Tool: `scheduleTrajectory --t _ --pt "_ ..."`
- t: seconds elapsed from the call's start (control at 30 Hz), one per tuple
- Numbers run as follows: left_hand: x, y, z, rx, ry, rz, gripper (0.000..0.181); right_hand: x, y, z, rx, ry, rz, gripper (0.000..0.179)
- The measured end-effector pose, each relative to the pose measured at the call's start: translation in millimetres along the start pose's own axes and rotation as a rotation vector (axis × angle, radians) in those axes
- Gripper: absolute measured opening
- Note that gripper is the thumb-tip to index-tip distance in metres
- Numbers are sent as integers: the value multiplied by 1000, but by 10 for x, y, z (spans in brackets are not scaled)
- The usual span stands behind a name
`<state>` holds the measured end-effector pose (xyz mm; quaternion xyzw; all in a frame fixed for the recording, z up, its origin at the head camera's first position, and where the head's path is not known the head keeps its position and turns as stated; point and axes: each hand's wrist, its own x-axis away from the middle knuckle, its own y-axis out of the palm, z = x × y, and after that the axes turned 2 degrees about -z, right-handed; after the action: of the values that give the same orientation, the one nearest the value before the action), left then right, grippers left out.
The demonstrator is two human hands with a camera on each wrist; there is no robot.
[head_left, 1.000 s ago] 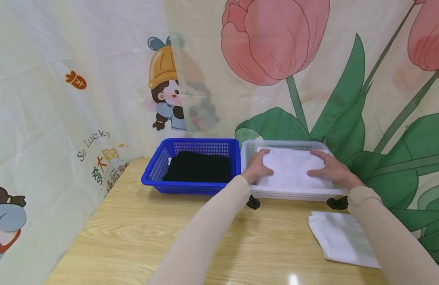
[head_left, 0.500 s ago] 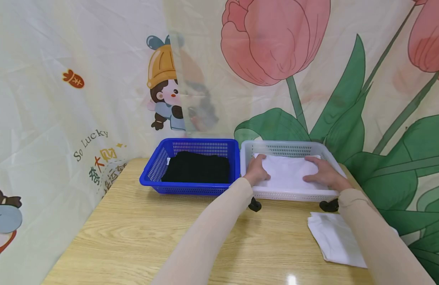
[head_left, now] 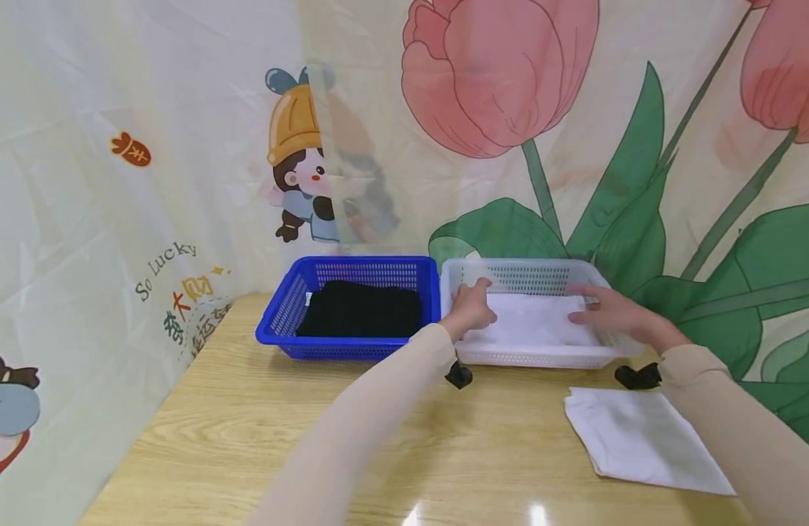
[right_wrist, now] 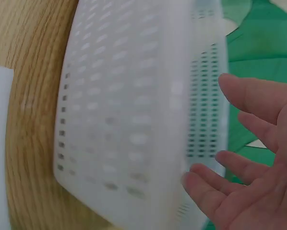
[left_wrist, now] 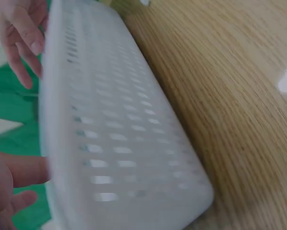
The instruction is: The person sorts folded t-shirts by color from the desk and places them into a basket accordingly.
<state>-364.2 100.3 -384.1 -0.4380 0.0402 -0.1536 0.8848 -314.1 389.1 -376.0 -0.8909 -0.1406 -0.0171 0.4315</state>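
Observation:
A folded white cloth [head_left: 532, 321] lies low inside the white perforated basket [head_left: 536, 358]. Over the basket's left side hovers my left hand [head_left: 472, 308], thumb and fingers spread apart with nothing between them. My right hand [head_left: 621, 318] is above the right side, its fingers apart and loosely bent in the right wrist view, holding nothing. A second folded white cloth [head_left: 644, 442] rests on the table in front of the basket, partly beneath my right forearm in the head view.
A blue perforated basket [head_left: 352, 342] with folded black cloth [head_left: 361, 310] stands directly left of the white one. Both are on a wooden table [head_left: 299, 431], close to a printed curtain [head_left: 201, 146] behind.
The white cloth has gone down into the white basket and been let go. My right hand has drawn away to the right; the left has lifted slightly off the cloth.

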Motion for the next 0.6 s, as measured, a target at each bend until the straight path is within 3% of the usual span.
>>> scheduleTrajectory --t 0.17,0.33,0.43,0.6 --pt "226 -166 126 -30 171 -14 57 454 -234 -130 20 -30 38 76" --pt "541 -201 181 32 366 -87 45 939 -321 -46 95 -31 98 69" --pt "742 -163 163 116 402 -173 41 1197 -308 78 131 -7 110 68" --pt "973 -60 81 242 386 -283 38 1515 -252 413 109 86 81 72"
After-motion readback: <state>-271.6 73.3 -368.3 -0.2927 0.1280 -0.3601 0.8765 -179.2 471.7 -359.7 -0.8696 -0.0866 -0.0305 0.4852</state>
